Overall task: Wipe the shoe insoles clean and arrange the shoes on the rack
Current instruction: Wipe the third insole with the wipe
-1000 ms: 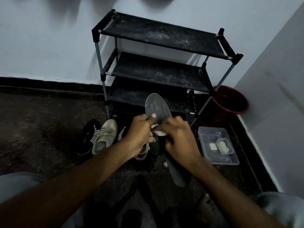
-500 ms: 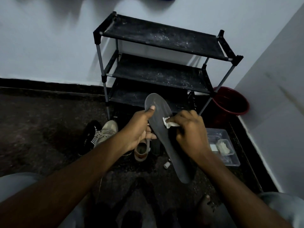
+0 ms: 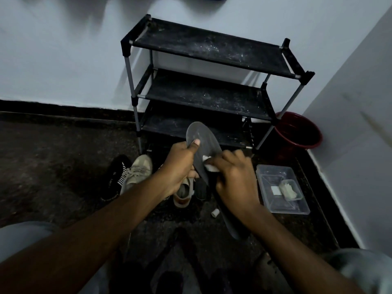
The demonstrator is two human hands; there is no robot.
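I counted one grey insole, one white wipe, one three-shelf rack, one black sneaker, two beige sneakers, one red bucket, one clear container, one small white cap.

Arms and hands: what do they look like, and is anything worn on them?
The left arm and right arm are bare as far as the picture shows; no sleeve is seen. The left hand and right hand have no gloves, and no watch, band or ring shows. The left thumbnail is short and plain.
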